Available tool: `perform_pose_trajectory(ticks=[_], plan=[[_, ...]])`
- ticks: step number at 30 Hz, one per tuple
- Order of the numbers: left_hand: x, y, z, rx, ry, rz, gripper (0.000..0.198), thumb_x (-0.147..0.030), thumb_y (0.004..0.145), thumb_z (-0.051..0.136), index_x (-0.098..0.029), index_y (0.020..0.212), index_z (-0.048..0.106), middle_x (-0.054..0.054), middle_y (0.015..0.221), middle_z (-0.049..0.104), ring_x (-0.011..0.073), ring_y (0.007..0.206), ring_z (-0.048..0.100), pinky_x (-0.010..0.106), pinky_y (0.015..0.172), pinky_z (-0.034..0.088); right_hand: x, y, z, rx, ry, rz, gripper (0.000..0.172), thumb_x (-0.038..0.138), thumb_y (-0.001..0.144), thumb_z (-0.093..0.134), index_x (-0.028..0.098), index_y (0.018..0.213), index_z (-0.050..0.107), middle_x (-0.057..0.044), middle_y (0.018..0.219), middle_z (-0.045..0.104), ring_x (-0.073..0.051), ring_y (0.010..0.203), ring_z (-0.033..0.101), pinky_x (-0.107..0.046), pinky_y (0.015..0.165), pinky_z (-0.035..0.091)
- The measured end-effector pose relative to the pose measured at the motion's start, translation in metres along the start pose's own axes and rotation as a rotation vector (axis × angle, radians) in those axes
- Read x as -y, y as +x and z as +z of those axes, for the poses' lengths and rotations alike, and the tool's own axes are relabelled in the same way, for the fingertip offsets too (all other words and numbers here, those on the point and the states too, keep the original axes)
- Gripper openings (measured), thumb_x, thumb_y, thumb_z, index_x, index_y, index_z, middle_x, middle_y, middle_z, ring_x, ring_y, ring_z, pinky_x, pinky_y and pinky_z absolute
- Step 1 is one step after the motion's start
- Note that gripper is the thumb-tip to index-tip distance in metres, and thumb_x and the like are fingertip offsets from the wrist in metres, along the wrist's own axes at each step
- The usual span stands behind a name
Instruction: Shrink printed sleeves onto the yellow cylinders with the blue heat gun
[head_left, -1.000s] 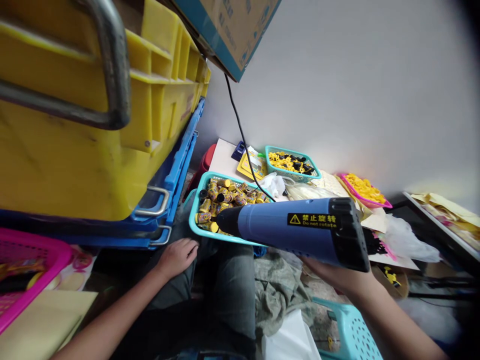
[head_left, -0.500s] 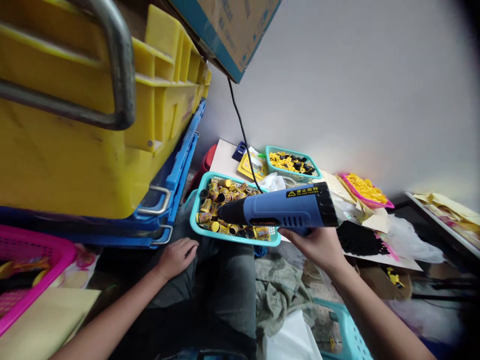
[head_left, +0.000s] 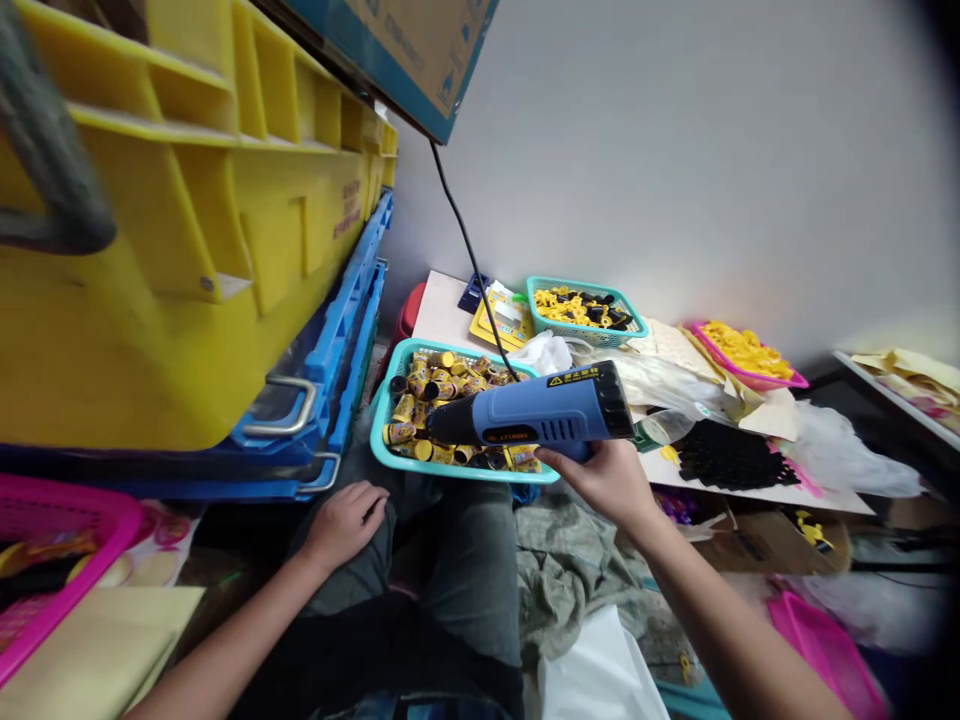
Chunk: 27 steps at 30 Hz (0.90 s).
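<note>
The heat gun point(head_left: 536, 420) was blue with a black rear cap and a dark nozzle, and it carried a yellow warning label on its top. It lay almost level in the air, gripped from below at its handle, with the nozzle pointing left over the teal basket point(head_left: 390, 400). This basket rested on the lap and was full of small yellow and black cylinders point(head_left: 435, 385). The nozzle tip hung just above the cylinders near the basket's front rim.
</note>
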<state>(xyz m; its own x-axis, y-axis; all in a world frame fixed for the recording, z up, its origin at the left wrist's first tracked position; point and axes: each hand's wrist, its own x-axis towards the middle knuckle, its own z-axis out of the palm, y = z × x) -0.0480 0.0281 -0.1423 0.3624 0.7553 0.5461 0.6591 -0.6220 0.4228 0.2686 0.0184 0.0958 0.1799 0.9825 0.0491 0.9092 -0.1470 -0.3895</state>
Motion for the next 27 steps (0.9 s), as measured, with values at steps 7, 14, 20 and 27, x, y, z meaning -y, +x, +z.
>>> perform_pose_trajectory(ticks=[7,14,20,27], plan=[[0.001,0.0,0.0,0.018,0.02,-0.006,0.021,-0.022,0.094,0.045,-0.019,0.087,0.064,0.002,0.076,0.066,0.0172,0.074,0.063,0.029,0.069,0.047,-0.005,-0.004,0.01,-0.031,0.058,-0.051,0.05,0.066,0.071,0.063,0.016,0.081,0.068,-0.01,0.074,0.066,-0.025,0.086,0.064,-0.033,0.079,0.049],[0.001,-0.001,0.001,0.033,0.026,-0.006,0.02,-0.022,0.094,0.045,-0.019,0.087,0.064,0.002,0.077,0.066,0.0173,0.074,0.063,0.029,0.068,0.047,-0.003,-0.002,0.013,-0.022,0.043,-0.036,0.05,0.066,0.071,0.062,0.016,0.075,0.068,-0.009,0.067,0.064,-0.025,0.087,0.064,-0.033,0.082,0.049],[0.001,-0.001,0.002,0.033,0.029,-0.006,0.021,-0.022,0.094,0.044,-0.02,0.087,0.064,0.002,0.077,0.066,0.0174,0.074,0.063,0.03,0.068,0.047,-0.001,-0.001,0.016,-0.005,0.034,-0.004,0.054,0.068,0.071,0.061,0.017,0.082,0.069,-0.009,0.074,0.067,-0.025,0.088,0.064,-0.033,0.081,0.049],[0.001,-0.001,0.002,0.033,0.028,-0.008,0.021,-0.022,0.094,0.044,-0.02,0.086,0.064,0.002,0.076,0.066,0.0175,0.073,0.063,0.029,0.067,0.047,-0.001,-0.002,0.017,-0.022,0.006,0.016,0.056,0.07,0.07,0.06,0.017,0.084,0.069,-0.009,0.08,0.068,-0.023,0.085,0.064,-0.03,0.076,0.048]])
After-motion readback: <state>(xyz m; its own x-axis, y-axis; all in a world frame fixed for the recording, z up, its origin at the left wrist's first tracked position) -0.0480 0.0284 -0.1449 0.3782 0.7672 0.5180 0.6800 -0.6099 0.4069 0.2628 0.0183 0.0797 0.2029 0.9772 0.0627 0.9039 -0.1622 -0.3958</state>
